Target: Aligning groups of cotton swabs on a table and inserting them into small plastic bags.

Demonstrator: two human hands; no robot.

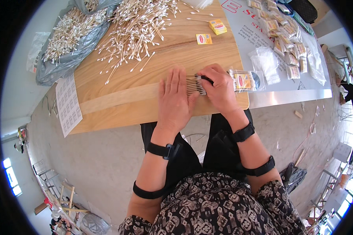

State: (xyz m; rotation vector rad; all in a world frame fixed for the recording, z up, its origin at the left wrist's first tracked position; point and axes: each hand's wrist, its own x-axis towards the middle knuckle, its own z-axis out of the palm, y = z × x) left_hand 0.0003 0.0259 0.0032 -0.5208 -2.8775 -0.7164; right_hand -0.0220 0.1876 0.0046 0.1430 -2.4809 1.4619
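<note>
My left hand (173,96) lies flat over the left end of a row of cotton swabs (193,84) on the wooden table, fingers stretched out and slightly blurred. Just to its right, my right hand (217,87) is closed on a small black object (206,80) above the swabs; its kind is hidden by the fingers. Beyond the right hand, a clear plastic bag (257,81) of cotton swabs with a yellow label card (242,81) reaches over the table's right edge. How the bag and the row meet is hidden beneath my right hand.
A heap of loose cotton swabs (139,29) covers the table's far left, beside a grey plastic bag (68,58) full of swabs. Yellow cards (217,26) lie at the back. Filled packs (286,33) and empty clear bags (266,64) rest on the grey board at right.
</note>
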